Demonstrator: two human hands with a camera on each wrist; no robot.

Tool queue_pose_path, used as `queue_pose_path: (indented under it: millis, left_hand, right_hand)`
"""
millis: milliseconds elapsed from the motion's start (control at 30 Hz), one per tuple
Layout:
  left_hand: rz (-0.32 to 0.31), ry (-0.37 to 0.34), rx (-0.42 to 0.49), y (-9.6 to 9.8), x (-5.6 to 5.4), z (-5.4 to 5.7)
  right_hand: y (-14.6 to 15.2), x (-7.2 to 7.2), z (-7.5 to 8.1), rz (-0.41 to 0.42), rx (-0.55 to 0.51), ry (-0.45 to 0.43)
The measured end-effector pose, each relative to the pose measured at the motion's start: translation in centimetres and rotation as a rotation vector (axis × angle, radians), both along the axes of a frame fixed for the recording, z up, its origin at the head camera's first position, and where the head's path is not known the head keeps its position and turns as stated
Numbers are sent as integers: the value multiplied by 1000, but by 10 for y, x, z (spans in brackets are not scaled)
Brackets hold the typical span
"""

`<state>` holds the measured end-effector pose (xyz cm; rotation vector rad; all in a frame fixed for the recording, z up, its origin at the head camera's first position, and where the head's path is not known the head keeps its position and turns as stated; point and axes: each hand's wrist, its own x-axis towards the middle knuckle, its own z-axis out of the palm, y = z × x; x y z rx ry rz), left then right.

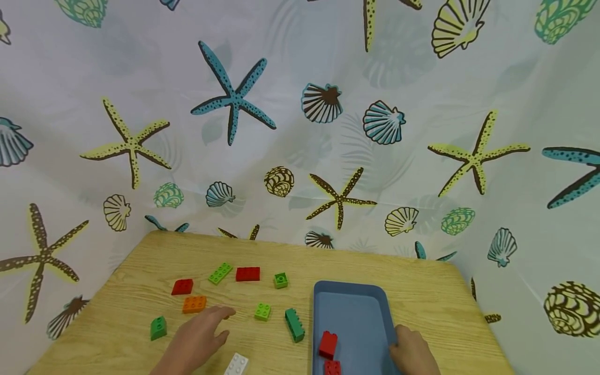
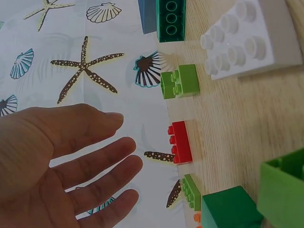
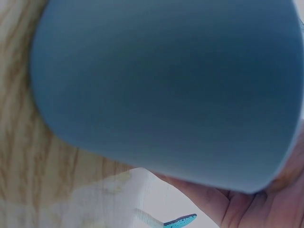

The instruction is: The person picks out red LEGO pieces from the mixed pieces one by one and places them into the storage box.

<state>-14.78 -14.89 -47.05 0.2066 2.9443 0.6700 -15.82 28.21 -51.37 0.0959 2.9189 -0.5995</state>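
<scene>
My left hand (image 1: 201, 338) is over the left part of the table, thumb and fingers apart, holding nothing. In the left wrist view its fingers (image 2: 102, 156) are loosely bent. Nearest to it are a white toy brick (image 1: 236, 364) by the front edge of the view and an orange brick (image 1: 194, 304) behind. My right hand (image 1: 414, 351) grips the right rim of a blue-grey tray (image 1: 356, 312). In the right wrist view the tray wall (image 3: 166, 95) hides part of that hand (image 3: 256, 209). Two red bricks, one farther back (image 1: 328, 344) and one nearer (image 1: 333, 367), lie inside the tray's left side.
Left of the tray are a dark green brick (image 1: 294, 325) and light green ones (image 1: 262, 311). Farther back lie a long red brick (image 1: 248, 274) and a light green one (image 1: 220, 272). A red brick (image 1: 182, 286) and a green brick (image 1: 158, 327) sit leftward. A patterned curtain (image 1: 281, 156) surrounds the table.
</scene>
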Motion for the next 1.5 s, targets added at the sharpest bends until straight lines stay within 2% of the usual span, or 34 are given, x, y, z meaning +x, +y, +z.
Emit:
queue_pose_path:
  millis: [267,600,733,1000,1133,1367,1500]
  left_hand:
    - [30,5,14,-19,3,-5]
    - [59,-16,81,-39,5,-4]
    - [71,-54,106,-46,6,-7]
    - [88,-106,74,-54,8,-18]
    - [99,-138,89,-60,9,-23]
    - [116,-282,121,-68,9,-30]
    - [104,-309,91,-75,8,-34]
  right_hand:
    - [-1,-1,-1,-4,-6,3]
    - [-2,-1,-2,-10,-13,0]
    - [-1,-1,-2,-10,-16,5]
    - [1,-2,-3,-11,-1,10]
    - [0,-1,-2,-12,-1,12]
    - [0,0,-1,-8,-8,18]
    - [-1,0,0,-11,-16,20]
